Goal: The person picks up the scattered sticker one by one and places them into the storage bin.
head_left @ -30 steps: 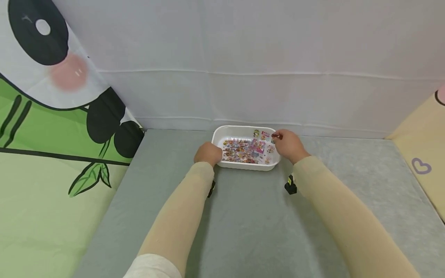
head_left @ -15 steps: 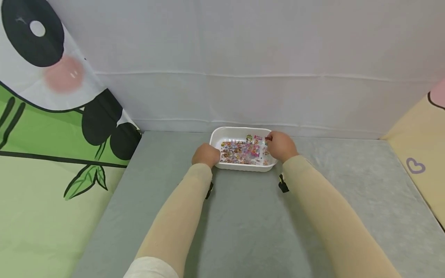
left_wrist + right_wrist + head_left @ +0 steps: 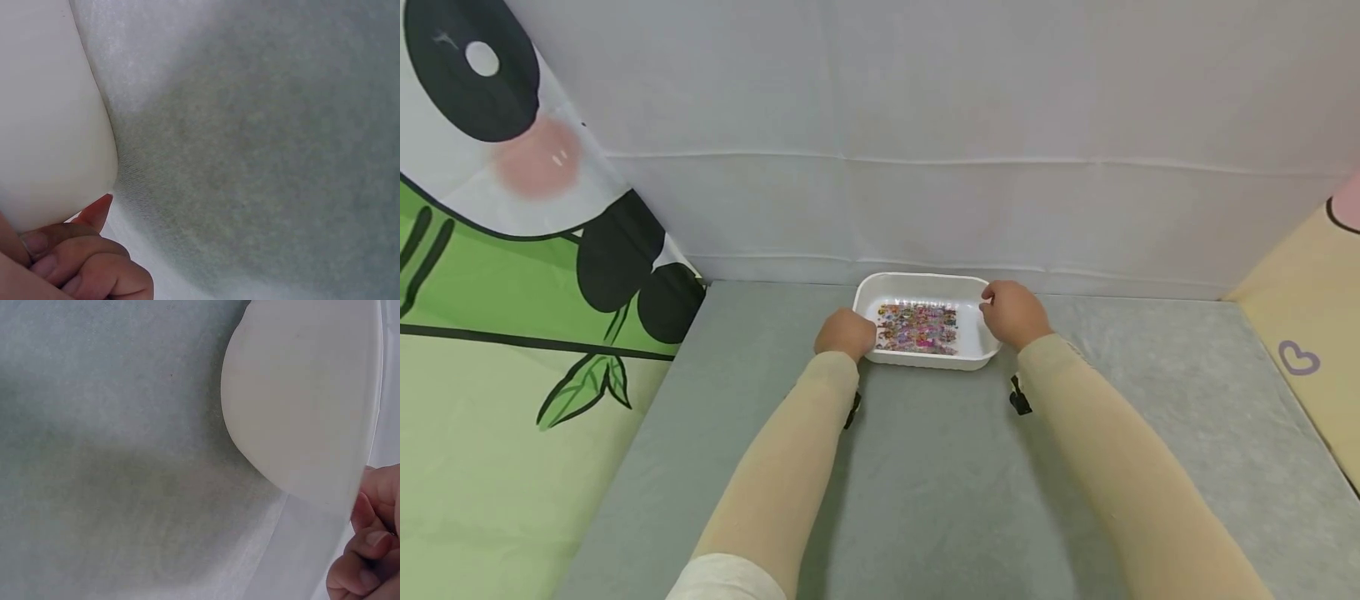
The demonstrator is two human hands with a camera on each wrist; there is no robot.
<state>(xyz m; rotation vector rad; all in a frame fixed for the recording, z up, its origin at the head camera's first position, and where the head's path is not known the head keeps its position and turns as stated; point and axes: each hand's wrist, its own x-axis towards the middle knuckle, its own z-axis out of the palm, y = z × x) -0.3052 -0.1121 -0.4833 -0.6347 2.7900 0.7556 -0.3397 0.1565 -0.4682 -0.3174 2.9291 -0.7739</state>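
A white tray (image 3: pixel 917 362) sits near the back of the grey table with sheets of small colourful printed cartoon pictures (image 3: pixel 917 327) lying flat inside. My left hand (image 3: pixel 846 333) grips its left end; in the left wrist view that hand (image 3: pixel 87 262) has curled fingers, one fingertip against the tray's underside. At the right end, my right hand (image 3: pixel 1013 313) hovers at the rim, thumb and forefinger slightly apart, with nothing visible between them. In the right wrist view, the right hand's fingers (image 3: pixel 369 547) are loosely curled beside the tray's outer wall (image 3: pixel 300 406); the thumb is partly out of frame.
Grey table cover (image 3: pixel 940 483) stretches in front of the tray. Close behind it rises a white cloth backdrop (image 3: pixel 925 208). Green printed cloth (image 3: pixel 490 400) stands on the left, and cream cloth with a heart (image 3: pixel 1297 357) on the right. Black wrist cameras hang under both forearms.
My right hand moved left and lowered the right end of a printed sheet into the tray, then let it go and drew back slightly to the rim. The left hand kept its grip.
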